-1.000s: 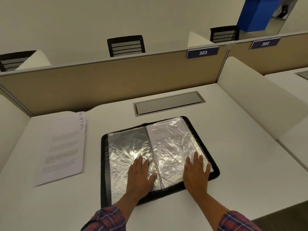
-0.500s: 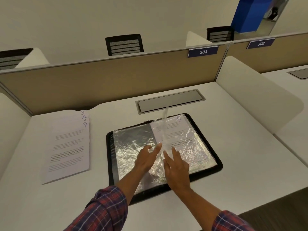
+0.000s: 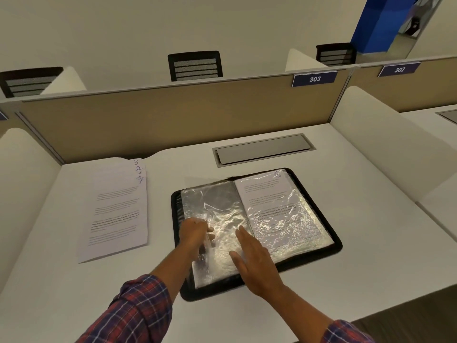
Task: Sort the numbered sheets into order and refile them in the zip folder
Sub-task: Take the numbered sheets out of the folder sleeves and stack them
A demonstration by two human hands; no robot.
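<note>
A black zip folder [image 3: 331,246] lies open on the white desk [image 3: 371,256] in front of me. Its left side shows a crinkled plastic sleeve [image 3: 217,206] with no paper in it. The right sleeve holds a printed sheet [image 3: 267,191] with a handwritten number at its top corner. My left hand [image 3: 194,230] grips the turned sleeve near its lower left, with plastic lying over the curled fingers. My right hand [image 3: 252,258] rests flat on that same sleeve beside the spine. A fanned stack of numbered sheets [image 3: 116,211] lies to the left of the folder.
A grey cable hatch [image 3: 263,149] is set into the desk behind the folder. A tan partition [image 3: 173,120] with a 303 sign closes off the back. White side panels [image 3: 385,149] stand at both ends of the desk. Black chairs [image 3: 195,65] show beyond.
A sleeve that stood upright half a second ago now lies flat on the left side. Both hands have followed it leftward. A new sheet is exposed on the right.
</note>
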